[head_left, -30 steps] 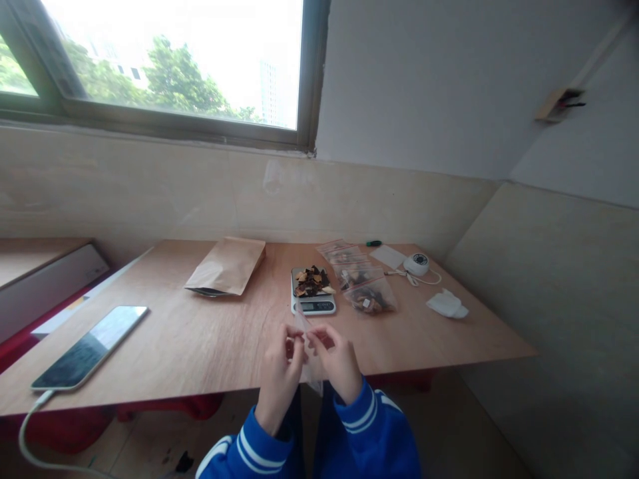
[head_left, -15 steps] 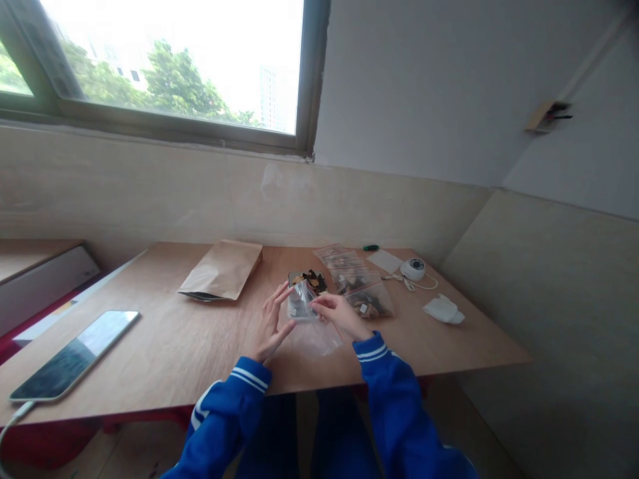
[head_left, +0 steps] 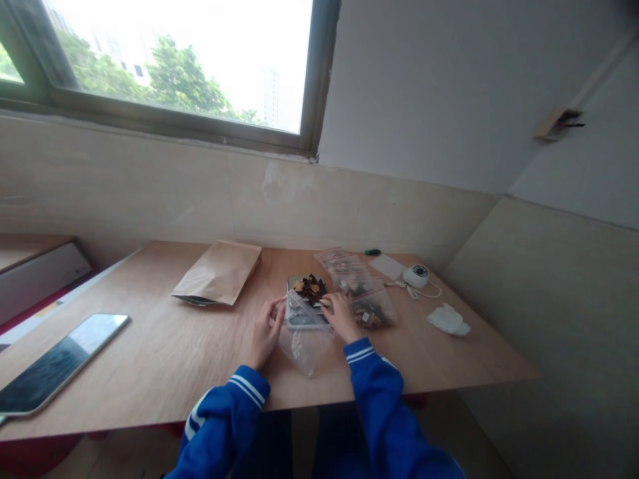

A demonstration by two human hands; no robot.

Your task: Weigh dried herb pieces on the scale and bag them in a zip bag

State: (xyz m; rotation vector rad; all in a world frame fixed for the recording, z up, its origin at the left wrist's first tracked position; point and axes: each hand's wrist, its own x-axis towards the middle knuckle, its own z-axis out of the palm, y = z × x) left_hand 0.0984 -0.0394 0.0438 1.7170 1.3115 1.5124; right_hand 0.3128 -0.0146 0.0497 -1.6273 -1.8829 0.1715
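My left hand (head_left: 267,330) is closed on the left edge of a clear zip bag (head_left: 303,349), whose body hangs down toward the table's front edge. My right hand (head_left: 343,318) has its fingers bent together at the right side of a small scale (head_left: 302,320); what its fingertips hold is too small to make out. Dark and tan dried pieces (head_left: 310,289) lie heaped on the scale, just beyond the bag's mouth. Part of the scale shows through the clear plastic.
Several filled zip bags (head_left: 374,309) lie in a row right of the scale. A brown paper pouch (head_left: 219,273) lies to the left, a phone (head_left: 64,362) farther left. On the right are a white dome camera (head_left: 415,275), white paper (head_left: 387,267), a crumpled tissue (head_left: 449,320) and a green-handled tool (head_left: 372,252).
My left hand has gone from spread fingers to gripping the bag's edge. The bag has come down toward me, baring the dried pieces. My right hand has shifted slightly to the right.
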